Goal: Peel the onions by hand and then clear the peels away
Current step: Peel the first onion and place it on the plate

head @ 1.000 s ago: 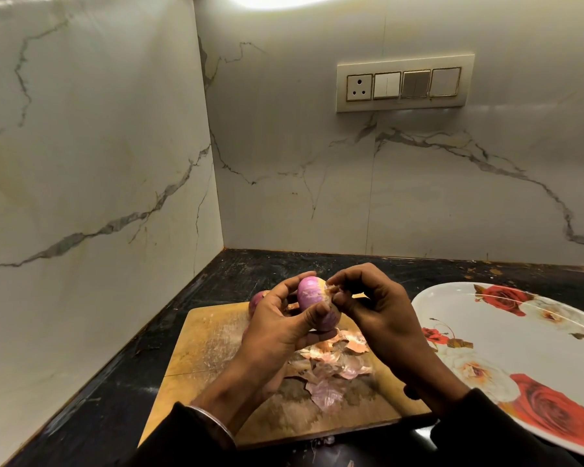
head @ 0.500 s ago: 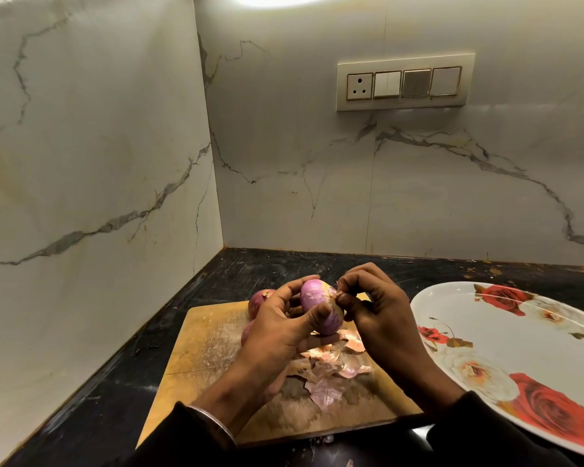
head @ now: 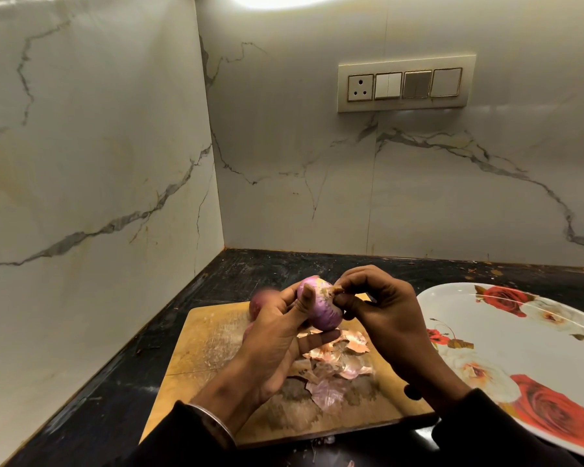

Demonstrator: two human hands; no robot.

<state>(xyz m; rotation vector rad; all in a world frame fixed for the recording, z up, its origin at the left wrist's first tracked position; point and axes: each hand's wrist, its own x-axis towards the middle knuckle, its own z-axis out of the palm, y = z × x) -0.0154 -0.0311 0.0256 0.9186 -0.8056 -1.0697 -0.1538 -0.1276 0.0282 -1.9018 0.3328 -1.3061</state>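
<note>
Gripping the onion [head: 319, 306], left hand [head: 277, 345]; right hand [head: 381, 318] pinches its peel.

two onions [head: 319, 308] [head: 257, 302], one cutting board [head: 196, 345], one plate [head: 520, 335], two hands [head: 270, 345] [head: 388, 318]

Home kitchen (marble walls [head: 98, 146], cutting board [head: 196, 348]).

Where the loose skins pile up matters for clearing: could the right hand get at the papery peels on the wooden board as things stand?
Probably yes, once freed. The right hand pinches dry skin on the purple onion held by the left hand. The papery pink peels lie uncovered on the wooden cutting board below it.
</note>
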